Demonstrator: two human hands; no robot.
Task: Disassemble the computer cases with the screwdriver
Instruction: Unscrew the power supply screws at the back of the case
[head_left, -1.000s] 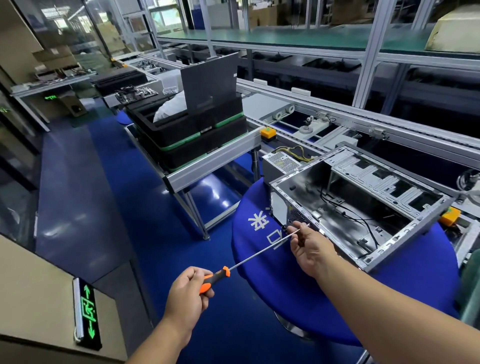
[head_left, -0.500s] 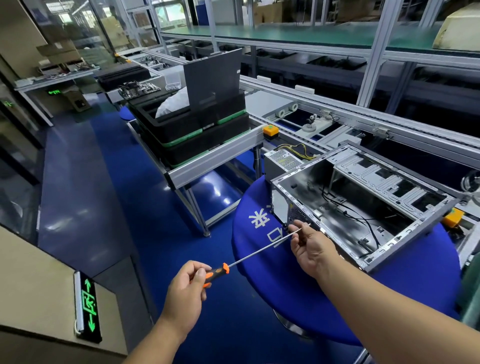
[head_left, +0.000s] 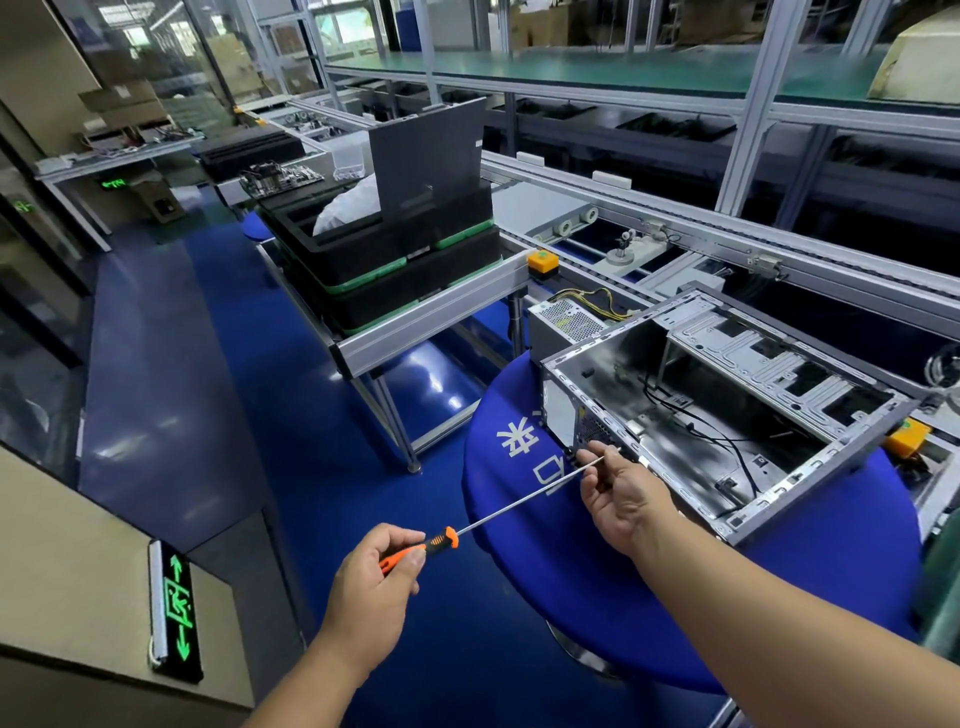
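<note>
Head view showed the computer case (head_left: 727, 415) lying open and mostly bare on the blue table (head_left: 831, 597). Both hands held the screwdriver (head_left: 514, 509): left hand (head_left: 371, 592) gripping the handle, right hand (head_left: 623, 493) pinching the shaft near a corner screw, probably not out yet.

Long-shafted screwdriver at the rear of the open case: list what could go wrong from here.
1. The thin steel shaft of the orange-and-black-handled screwdriver is long; the left hand grips only the handle, so the tip may slip off the screw, though the right hand pinches it near the tip.
2. The open grey metal computer case rests on a round blue-covered stool; pushing could shift it.
3. A freed screw may drop to the blue floor.
</note>
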